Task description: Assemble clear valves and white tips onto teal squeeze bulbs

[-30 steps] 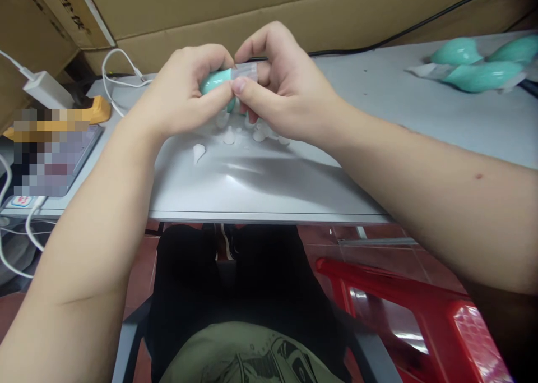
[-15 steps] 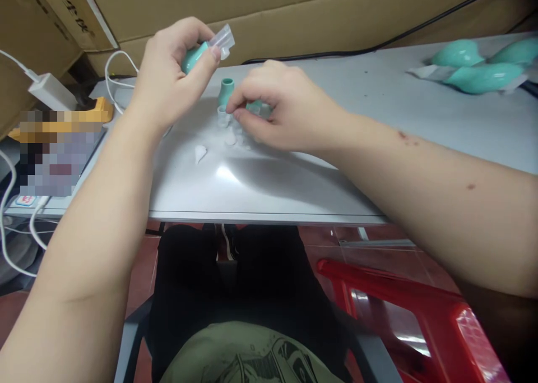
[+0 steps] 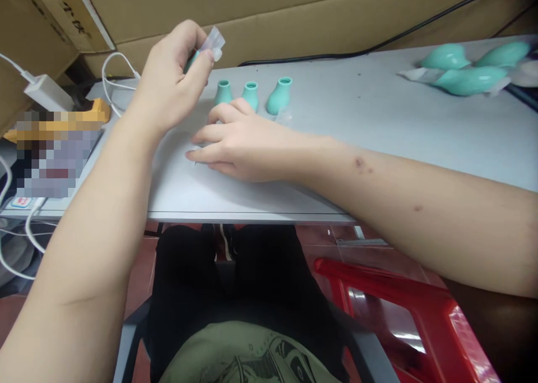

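Note:
Up near the cardboard, my left hand (image 3: 179, 72) is closed round a teal squeeze bulb (image 3: 191, 61), from which a clear plastic nozzle (image 3: 213, 38) sticks out between thumb and fingers. My right hand (image 3: 246, 144) is low over the table with its fingers apart. Its thumb and index finger are at a small white piece (image 3: 203, 145), mostly hidden beneath them. Just behind this hand stand three teal bulbs with open necks: a left bulb (image 3: 223, 93), a middle bulb (image 3: 250, 96) and a right bulb (image 3: 279, 97). Clear plastic parts (image 3: 284, 116) show by the right bulb.
Several teal bulbs in clear wrapping (image 3: 471, 80) lie at the far right. A black cable (image 3: 302, 59) runs along the cardboard wall (image 3: 294, 13). At left are a white charger (image 3: 49, 94) and a yellow object (image 3: 98, 111). A red plastic stool (image 3: 428, 315) stands below the table.
My right hand has moved left and toward me, from the small clear parts to the white piece, its fingers spreading. The three standing bulbs now show more fully. My left hand still holds its bulb.

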A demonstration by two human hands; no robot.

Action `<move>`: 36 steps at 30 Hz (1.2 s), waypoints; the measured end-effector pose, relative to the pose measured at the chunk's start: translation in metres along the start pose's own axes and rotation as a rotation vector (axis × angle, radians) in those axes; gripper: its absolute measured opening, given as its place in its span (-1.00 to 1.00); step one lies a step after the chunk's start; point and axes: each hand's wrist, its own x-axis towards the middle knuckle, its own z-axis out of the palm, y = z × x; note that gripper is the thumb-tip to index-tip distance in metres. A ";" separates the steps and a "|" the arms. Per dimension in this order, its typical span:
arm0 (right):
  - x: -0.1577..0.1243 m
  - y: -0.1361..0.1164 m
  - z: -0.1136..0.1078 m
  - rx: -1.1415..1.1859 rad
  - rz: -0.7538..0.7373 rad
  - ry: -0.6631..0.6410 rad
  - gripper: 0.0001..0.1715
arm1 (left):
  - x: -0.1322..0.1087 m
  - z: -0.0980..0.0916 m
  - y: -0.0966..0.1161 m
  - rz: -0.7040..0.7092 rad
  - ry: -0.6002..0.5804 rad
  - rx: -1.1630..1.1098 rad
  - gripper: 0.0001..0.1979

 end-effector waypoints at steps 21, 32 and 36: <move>0.003 -0.003 0.008 0.137 0.157 0.102 -0.64 | -0.004 -0.002 0.012 -0.011 -0.110 0.067 -0.90; -0.014 0.017 -0.020 0.204 0.328 0.298 -0.73 | -0.006 -0.013 0.001 -0.227 -0.297 0.094 -0.86; -0.017 0.020 -0.026 0.260 0.388 0.381 -0.82 | -0.007 -0.016 0.003 -0.259 -0.297 0.156 -0.83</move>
